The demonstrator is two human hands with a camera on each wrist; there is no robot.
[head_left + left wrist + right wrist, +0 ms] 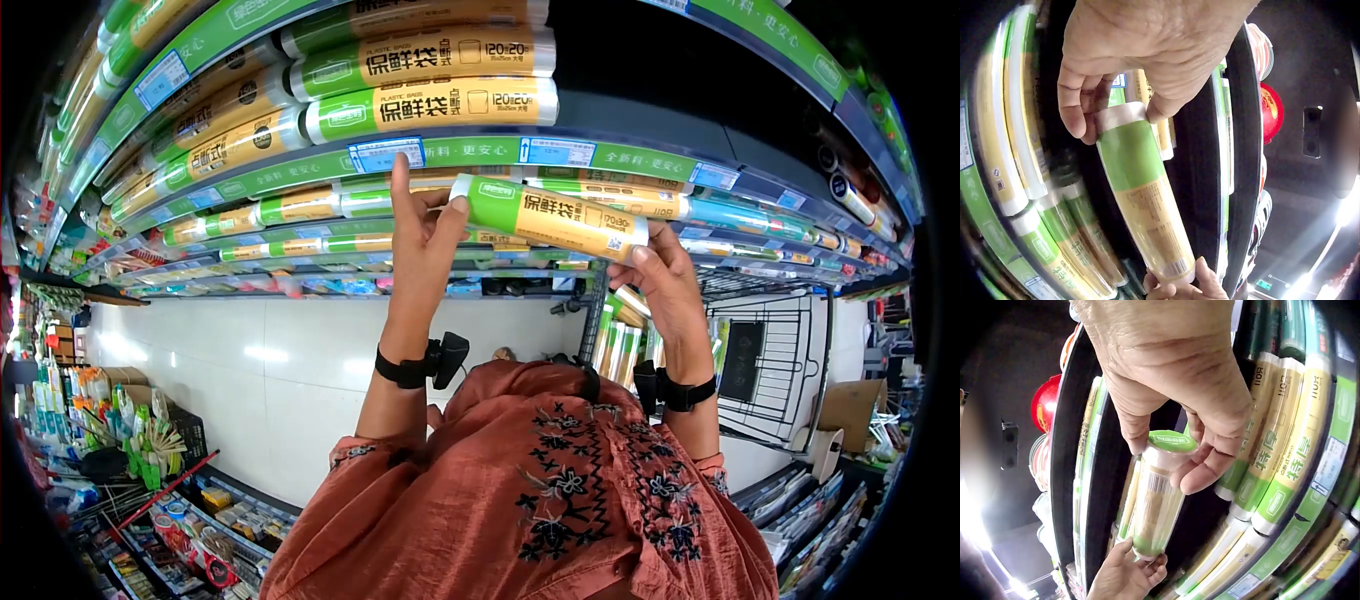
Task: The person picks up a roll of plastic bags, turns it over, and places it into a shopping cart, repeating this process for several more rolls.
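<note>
A green and yellow roll of plastic bags (pixel 560 222) is held nearly level in front of the shelf, its right end a little lower. The left hand (pixel 422 230) pinches its green end between thumb and fingers, with the index finger pointing up. At the other end the right hand (pixel 665 285) grips the roll between thumb and fingers. In the left wrist view the left hand (pixel 1147 56) holds the white-rimmed end of the roll (pixel 1147 194). The right wrist view shows the right hand (pixel 1175 381) around the capped end of the roll (pixel 1159 494).
More yellow and green rolls (pixel 430 103) lie stacked on the shelf above, behind a green label strip (pixel 470 152). Similar rolls fill lower shelves. A wire cart (pixel 770 370) with rolls in it stands at the right. Goods on low shelves (pixel 150 430) are at the lower left.
</note>
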